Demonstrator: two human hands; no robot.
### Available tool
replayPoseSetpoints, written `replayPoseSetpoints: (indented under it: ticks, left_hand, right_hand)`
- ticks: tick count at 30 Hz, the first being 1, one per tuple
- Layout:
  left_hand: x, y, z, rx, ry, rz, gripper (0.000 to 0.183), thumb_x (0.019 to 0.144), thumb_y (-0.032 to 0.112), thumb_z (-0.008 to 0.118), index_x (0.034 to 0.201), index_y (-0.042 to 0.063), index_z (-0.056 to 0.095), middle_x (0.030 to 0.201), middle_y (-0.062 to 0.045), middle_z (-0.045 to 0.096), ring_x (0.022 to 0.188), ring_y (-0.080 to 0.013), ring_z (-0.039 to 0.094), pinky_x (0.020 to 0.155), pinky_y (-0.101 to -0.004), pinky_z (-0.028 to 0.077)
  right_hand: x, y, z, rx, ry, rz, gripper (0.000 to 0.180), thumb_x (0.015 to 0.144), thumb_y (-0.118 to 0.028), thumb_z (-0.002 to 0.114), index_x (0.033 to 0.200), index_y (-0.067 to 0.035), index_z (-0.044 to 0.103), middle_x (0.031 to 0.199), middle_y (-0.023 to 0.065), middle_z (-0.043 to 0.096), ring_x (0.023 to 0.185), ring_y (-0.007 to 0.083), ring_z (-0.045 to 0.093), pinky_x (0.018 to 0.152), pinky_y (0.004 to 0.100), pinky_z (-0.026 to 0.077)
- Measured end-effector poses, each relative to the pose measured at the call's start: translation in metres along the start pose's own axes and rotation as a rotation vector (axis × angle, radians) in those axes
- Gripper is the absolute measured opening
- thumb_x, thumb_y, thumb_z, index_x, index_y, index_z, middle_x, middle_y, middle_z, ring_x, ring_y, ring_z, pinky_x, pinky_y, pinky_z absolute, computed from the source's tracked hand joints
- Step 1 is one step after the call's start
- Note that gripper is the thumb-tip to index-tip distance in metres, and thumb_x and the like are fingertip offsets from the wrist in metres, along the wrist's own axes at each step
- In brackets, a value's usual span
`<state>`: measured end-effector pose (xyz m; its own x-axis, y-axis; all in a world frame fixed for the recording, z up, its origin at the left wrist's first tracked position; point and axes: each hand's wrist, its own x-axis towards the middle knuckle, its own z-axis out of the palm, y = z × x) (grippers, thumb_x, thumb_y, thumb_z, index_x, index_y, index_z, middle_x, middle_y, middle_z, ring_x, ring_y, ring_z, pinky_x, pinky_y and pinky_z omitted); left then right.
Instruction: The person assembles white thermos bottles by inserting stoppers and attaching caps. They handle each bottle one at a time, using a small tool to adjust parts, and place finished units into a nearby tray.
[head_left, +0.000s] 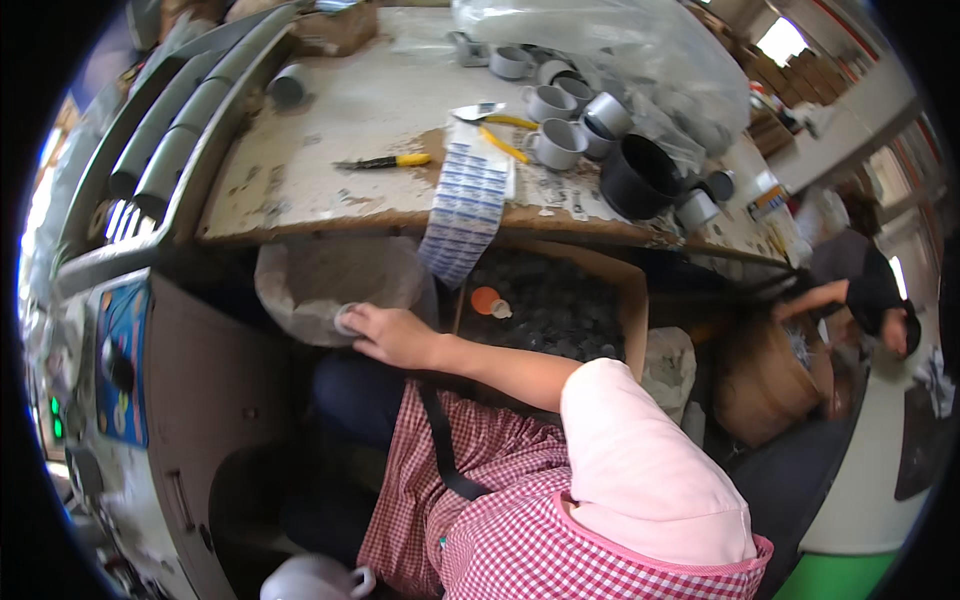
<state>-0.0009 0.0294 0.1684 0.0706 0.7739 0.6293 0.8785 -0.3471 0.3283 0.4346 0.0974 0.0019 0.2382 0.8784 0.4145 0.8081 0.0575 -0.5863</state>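
My right hand (394, 336) reaches across to the rim of a lined bin (300, 326) below the workbench. Its fingertips pinch a small pale round piece (346, 319), blurred and partly covered by the fingers. My left hand is out of view. At the bottom edge appears a grey cup with a handle (311, 579); what supports it cannot be seen. Beside my right forearm, an open cardboard box (636, 307) holds many dark pieces. An orange disc (484, 300) and a small whitish round piece (500, 308) lie on top of them.
On the workbench (300, 150) lie yellow-handled pliers (504, 142), a yellow-and-black hand tool (382, 161) and an overhanging label sheet (466, 202). Several grey cups (560, 142) surround a black container (639, 178). A rack of grey cylinders (165, 161) stands left. Another person (855, 277) bends at right.
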Motion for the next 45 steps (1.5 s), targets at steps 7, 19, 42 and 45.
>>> replayPoseSetpoints:
  ticks: [7,19,42,45]
  left_hand:
    - [-0.019,0.021,0.0,-0.087,-0.143,0.115,0.103,0.064,0.047,0.1,0.144,0.002,0.053,0.13,-0.021,0.065,0.116,-0.0427,0.064,0.1,-0.0537,0.051]
    - [-0.032,0.022,0.002,-0.235,-0.104,0.147,0.096,0.066,0.032,0.097,0.144,-0.003,0.053,0.129,-0.016,0.069,0.116,-0.0387,0.067,0.104,-0.0508,0.051]
    - [0.002,0.015,0.013,-0.157,-0.171,0.109,0.065,0.09,0.041,0.082,0.134,-0.002,0.064,0.135,-0.02,0.066,0.117,-0.0385,0.069,0.103,-0.049,0.052]
    - [-0.003,-0.026,-0.009,-0.223,-0.062,-0.435,0.036,0.1,0.027,0.071,0.115,-0.005,0.073,0.114,-0.023,0.074,0.099,-0.0329,0.074,0.088,-0.0369,0.059]
  right_hand:
    - [-0.02,-0.192,-0.065,1.173,-0.63,0.152,0.032,0.112,-0.008,0.049,0.139,-0.006,0.064,0.135,0.011,0.069,0.108,0.0199,0.074,0.065,0.0213,0.06]
    - [-0.047,-0.288,-0.033,0.448,-0.695,-0.597,0.035,0.078,0.006,0.07,0.113,0.002,0.067,0.121,0.0205,0.068,0.093,0.0363,0.075,0.077,0.0387,0.064]
    - [0.003,-0.244,-0.025,0.584,-0.726,-0.453,0.02,0.098,-0.022,0.073,0.098,-0.002,0.071,0.09,0.0138,0.072,0.085,0.0295,0.07,0.076,0.0394,0.058]
    - [0.024,-0.206,-0.037,0.879,-0.653,0.213,0.023,0.105,-0.022,0.067,0.103,0.0,0.072,0.087,-0.0002,0.066,0.083,0.011,0.062,0.075,0.0273,0.051]
